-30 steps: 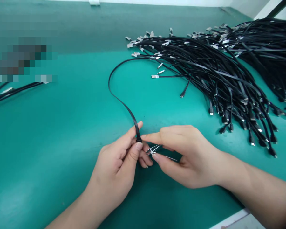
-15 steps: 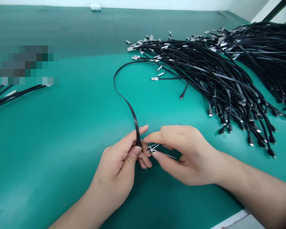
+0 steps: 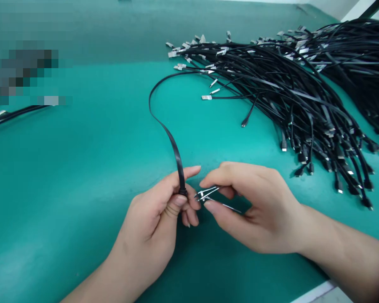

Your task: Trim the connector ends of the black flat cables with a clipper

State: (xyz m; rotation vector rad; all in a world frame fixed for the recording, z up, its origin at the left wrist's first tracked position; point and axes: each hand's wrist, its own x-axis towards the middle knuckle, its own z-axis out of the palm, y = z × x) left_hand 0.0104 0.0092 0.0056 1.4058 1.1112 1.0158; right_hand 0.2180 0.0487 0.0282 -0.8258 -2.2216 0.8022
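Between the thumb and fingers of my left hand is the connector end of a flat black USB cable; the tip of the plug is hidden by the fingers. From there the cable curves up and back to the pile. My right hand pinches a small pair of silver nail clippers, its lever raised and its jaws facing the left fingers. A small gap separates the clippers from the held connector.
A large pile of black cables with silver plugs lies at the right, with another bundle behind it. More cables lie at the far left, beside a blurred-out patch. All lie on a green tabletop.
My right hand has drawn slightly right with the clippers, and its index finger is farther from the left hand. The lever shows more clearly. The view has tipped down a little.
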